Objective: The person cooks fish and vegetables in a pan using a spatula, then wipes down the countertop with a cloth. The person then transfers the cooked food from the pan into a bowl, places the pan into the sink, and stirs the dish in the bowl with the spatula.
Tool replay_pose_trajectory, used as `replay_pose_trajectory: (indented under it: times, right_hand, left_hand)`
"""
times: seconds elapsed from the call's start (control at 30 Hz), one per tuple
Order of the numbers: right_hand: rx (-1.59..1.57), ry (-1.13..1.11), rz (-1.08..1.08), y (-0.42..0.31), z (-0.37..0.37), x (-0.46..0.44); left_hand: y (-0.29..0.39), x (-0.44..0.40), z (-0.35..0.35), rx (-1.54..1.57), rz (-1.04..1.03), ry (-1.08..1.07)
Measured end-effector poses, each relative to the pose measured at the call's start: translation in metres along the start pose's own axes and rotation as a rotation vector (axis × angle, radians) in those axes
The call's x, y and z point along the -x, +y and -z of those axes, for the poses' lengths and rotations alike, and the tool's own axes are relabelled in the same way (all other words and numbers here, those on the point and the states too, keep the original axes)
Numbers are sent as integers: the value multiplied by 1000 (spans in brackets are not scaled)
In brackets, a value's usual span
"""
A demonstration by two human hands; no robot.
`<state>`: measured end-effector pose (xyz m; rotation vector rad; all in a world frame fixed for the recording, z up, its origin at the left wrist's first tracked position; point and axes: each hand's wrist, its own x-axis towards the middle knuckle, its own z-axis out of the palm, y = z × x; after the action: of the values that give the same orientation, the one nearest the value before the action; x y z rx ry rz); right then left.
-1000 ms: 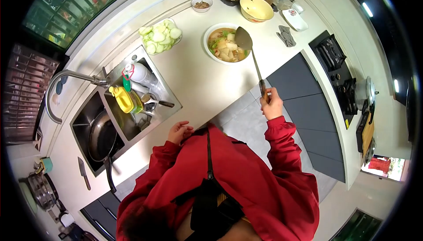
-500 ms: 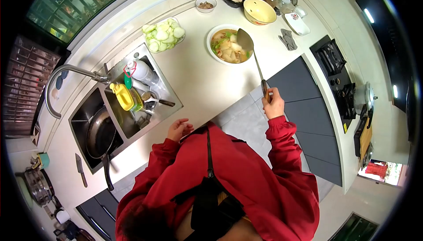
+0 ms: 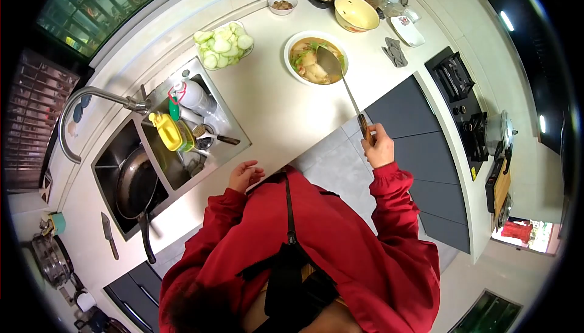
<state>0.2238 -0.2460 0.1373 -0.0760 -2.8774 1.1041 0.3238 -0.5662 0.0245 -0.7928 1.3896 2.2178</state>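
Observation:
A long-handled metal spatula (image 3: 350, 97) is gripped by its brown handle in my right hand (image 3: 381, 147). Its broad head lies over the right part of a white bowl (image 3: 288, 71) of soup with pale slices and green pieces, and seems to touch the food. My left hand (image 3: 245, 176) hangs near the counter's front edge beside the sink, fingers loosely curled but apart, holding nothing. A plate of pale green slices (image 3: 221, 45) stands left of the bowl.
A sink (image 3: 234, 153) on the left holds bottles, a brush and a black pan (image 3: 137, 184); a knife (image 3: 109, 235) lies nearby. Behind the soup are a yellow basin (image 3: 356, 14) and a small bowl (image 3: 283, 4). A stove (image 3: 459, 108) is at the right.
The spatula's head has moved left and slightly down, from the bowl's right rim to over the soup. My left hand stays nearly where it was. The view has shifted slightly.

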Motion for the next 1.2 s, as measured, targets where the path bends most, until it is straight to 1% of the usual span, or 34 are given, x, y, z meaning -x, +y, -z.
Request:
replay_pose_trajectory:
  times: [0.03, 0.07, 0.13, 0.37, 0.43, 0.57, 0.63, 0.67, 0.73, 0.8, 0.87, 0.93, 1.03, 1.07, 1.13, 1.2]
  right_hand:
    - [-61, -28, -64, 1, -1, 1]
    - [-61, -29, -64, -3, 0, 1]
    - [-191, -112, -228, -15, 4, 4]
    - [-279, -159, -263, -20, 1, 4]
    - [-285, -229, -290, -17, 2, 0]
    - [-227, -260, -244, -19, 13, -9]
    - [-243, -200, -241, -21, 21, -12]
    - [-240, -203, -238, -19, 23, -14]
    - [-191, -78, -177, -17, 26, -16]
    - [-183, -63, -192, -19, 27, -21]
    - [-149, -21, -144, -17, 23, -28]
    - [-137, -33, -162, -21, 17, -34]
    - [-42, 7, 57, 3, -7, -45]
    - [-42, 7, 59, 1, -8, -46]
    - [-26, 14, -26, -6, -12, -48]
    - [-20, 15, -32, -2, -15, -51]
  left_hand:
    - [1, 1, 0, 1, 0, 1]
    - [2, 1, -1, -8, -2, 3]
    - [3, 2, -2, -18, -2, 4]
    - [4, 2, -1, -21, 13, 1]
    - [3, 1, 0, -22, 16, 2]
    - [3, 1, 1, -26, 15, 3]
    - [5, 2, 0, -22, 13, 7]
    - [6, 3, 0, -22, 11, 13]
    - [3, 2, 1, -15, 11, 21]
    - [0, -1, 3, 3, 9, 19]
    - [-1, -3, 5, 5, 6, 11]
    - [0, -4, 3, 7, 0, 2]
    - [1, -3, 2, -9, 0, 0]
    - [1, -3, 2, -11, 0, 0]
    - [1, -3, 2, -11, 0, 2]
    - [1, -2, 1, -13, 4, 24]
